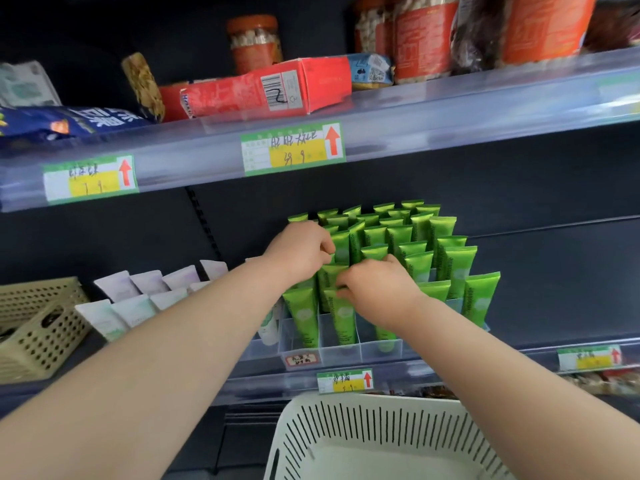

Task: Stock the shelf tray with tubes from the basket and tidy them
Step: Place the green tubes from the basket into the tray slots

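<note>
A clear shelf lip (450, 133) overhangs the tubes, with a gap above them. The white basket (346, 438) sits below the shelf edge, in front of the clear tray (346, 351), where green tubes (453, 268) stand packed in cells. A beige basket (45, 337) and white tubes (135, 299) crowd the tray's left side. The left hand (298, 252) and right hand (377, 289) each pinch a green tube top. The price tags (292, 148) bear red arrows; their handwriting is unreadable.

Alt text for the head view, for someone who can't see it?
The left hand and right hand pinch green tubes standing in a clear divided shelf tray. A white slotted basket sits below; pale tubes stand further left.
</note>
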### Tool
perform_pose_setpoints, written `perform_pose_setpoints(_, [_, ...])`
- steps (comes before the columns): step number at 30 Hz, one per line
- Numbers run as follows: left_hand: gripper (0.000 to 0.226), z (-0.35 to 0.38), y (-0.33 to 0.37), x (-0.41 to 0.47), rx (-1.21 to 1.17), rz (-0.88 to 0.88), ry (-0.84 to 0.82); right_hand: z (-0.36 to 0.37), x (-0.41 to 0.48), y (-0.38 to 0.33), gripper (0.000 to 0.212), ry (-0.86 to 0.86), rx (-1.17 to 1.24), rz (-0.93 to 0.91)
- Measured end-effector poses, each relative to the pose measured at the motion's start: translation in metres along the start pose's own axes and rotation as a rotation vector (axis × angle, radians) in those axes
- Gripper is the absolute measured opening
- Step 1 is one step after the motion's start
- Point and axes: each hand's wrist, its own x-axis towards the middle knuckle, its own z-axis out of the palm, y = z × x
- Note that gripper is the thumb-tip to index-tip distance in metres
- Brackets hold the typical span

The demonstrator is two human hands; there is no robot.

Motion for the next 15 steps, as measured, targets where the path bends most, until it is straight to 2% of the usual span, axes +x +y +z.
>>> perform_pose_setpoints(6, [0.023,0.005,0.001,0.0,0.01,-0.006,0.0,0.005,0.0,0.002,0.02,0.033,-0.056,-0.003])
perform_pose_setpoints(10, [0.022,0.01,0.003,0.0,0.075,0.008,-0.05,0.002,-0.004,0.008,0.021,-0.08,0.048,-0.036])
perform_pose_setpoints(12, [0.022,0.013,0.003,0.002,0.127,0.015,-0.075,-0.002,-0.01,0.011,0.028,-0.119,0.135,-0.035])
perform_pose_setpoints(15, [0.023,0.017,0.005,0.004,0.153,0.014,-0.078,-0.003,-0.016,0.019,0.031,-0.019,0.204,-0.021])
